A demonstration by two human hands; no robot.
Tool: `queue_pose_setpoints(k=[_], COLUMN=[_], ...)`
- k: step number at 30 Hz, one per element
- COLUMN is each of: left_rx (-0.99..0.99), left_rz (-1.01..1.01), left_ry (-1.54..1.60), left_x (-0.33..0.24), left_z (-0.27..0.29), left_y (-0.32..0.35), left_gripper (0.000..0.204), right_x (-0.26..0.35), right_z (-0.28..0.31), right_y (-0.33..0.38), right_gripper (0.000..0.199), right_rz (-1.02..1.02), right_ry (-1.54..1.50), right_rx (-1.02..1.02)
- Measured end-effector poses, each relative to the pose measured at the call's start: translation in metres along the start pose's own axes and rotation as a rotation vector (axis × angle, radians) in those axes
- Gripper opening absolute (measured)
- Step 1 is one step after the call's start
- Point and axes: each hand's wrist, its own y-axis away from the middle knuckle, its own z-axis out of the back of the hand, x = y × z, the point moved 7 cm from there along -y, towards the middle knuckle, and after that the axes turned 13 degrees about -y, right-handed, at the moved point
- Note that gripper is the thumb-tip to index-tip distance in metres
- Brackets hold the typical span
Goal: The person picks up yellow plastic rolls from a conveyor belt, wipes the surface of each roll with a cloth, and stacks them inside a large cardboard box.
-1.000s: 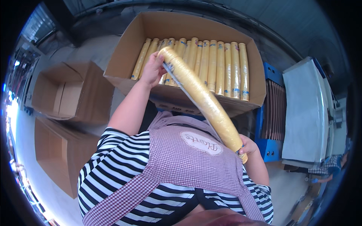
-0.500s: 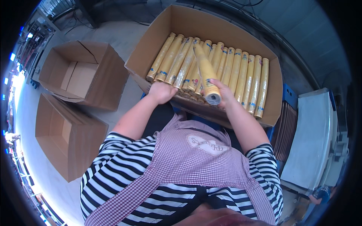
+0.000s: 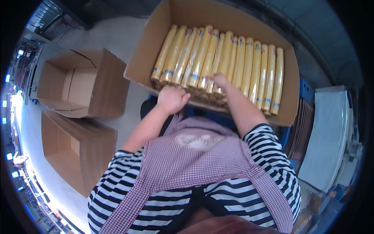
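Many yellow rolls in clear glossy wrap lie side by side in a large open cardboard box. Small blue and pink marks show near their ends. At the box's near left edge, my left hand is closed with its fingers curled against the rim. My right hand is over the near ends of the middle rolls, fingers bent around a roll that now lies among the others. Part of that grip is hidden behind the hand. Lower layers of rolls show under the near ends.
Two open cardboard boxes stand on the floor to the left, one farther and one nearer. On the right are a blue crate, a stack of brown sheets and a white-covered surface.
The roll that my right hand held tilted above the others now lies down in the row. My right hand has moved slightly away and left; my left hand stays at the rim.
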Motion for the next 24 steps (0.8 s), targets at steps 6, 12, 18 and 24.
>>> queue_pose_setpoints(k=[6,12,18,24], left_rx=[0.028,0.067,0.153,0.237], left_rz=[0.027,0.037,0.064,-0.049], left_ry=[0.01,-0.028,-0.056,-0.208], left_x=[0.003,0.001,-0.004,0.007], left_z=[-0.008,-0.011,-0.01,-0.04], left_y=[-0.005,0.002,0.001,-0.001], left_gripper=[0.034,0.036,0.039,0.04], right_x=[-0.021,-0.147,-0.256,-0.258], right_z=[0.112,0.263,0.281,0.25], right_y=[0.133,0.275,0.344,0.352], right_gripper=[0.054,0.027,0.024,0.021], right_rz=[0.197,0.628,0.439,0.419], right_ry=[-0.283,-0.633,-1.184,-1.168], right_rx=[-0.291,-1.113,-1.348,-1.241])
